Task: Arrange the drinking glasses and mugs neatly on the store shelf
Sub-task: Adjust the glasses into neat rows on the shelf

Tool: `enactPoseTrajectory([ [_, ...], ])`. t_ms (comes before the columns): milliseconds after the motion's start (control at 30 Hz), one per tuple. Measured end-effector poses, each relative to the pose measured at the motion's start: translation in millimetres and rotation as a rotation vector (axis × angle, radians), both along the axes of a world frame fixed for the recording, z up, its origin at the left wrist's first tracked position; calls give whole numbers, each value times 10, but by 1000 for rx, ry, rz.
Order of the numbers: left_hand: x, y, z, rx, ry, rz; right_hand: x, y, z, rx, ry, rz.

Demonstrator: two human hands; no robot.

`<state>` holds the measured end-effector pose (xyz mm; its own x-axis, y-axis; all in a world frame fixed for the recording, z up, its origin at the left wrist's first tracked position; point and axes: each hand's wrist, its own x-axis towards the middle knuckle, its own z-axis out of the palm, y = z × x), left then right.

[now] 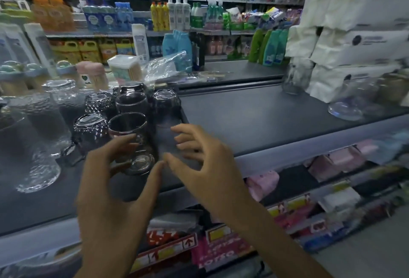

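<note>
Store aisle, dim light, frame blurred in places. Dark grey shelf (254, 118) runs across the view, top tier of a display stand.

Left grip (115, 173): fingers curved round a smooth clear glass (130, 131), fingertips over its left wall, thumb out by its base. Blur hides whether they press on it; cannot tell if it is clasped. The glass stands rim up on the shelf near the front edge.

Right grip (203, 167): just right of the left one, fingers spread and loosely bent, holding nothing, above bare shelf.

Left of the left grip: a dimpled tumbler (90, 131), upside down, touching the smooth glass. Beyond the grips: three more dark glasses (166, 105), close together. Further left: tall rippled glasses (44, 118), inverted.

Far right of the right grip: stacked white tissue packs (354, 23), with a clear jar (295, 78) beside them.

Below the grips: lower tiers with pink packets (263, 183) and a red price rail (168, 249).

Well beyond: wall shelving with yellow bottles (159, 15).
</note>
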<state>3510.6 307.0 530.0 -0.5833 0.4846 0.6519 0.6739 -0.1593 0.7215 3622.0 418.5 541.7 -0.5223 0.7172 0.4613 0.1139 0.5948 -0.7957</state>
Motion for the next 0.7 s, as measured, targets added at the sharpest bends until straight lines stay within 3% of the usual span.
enactPoseTrajectory([
  [200, 806, 728, 221, 17, 66, -278, 975, 378, 140, 11, 151, -86],
  [400, 1550, 1788, 553, -4, 119, -439, 2097, 1086, 149, 66, 206, -324],
  [700, 2159, 3526, 535, -475, -289, -459, 2942, 2129, -106, 279, 181, -837],
])
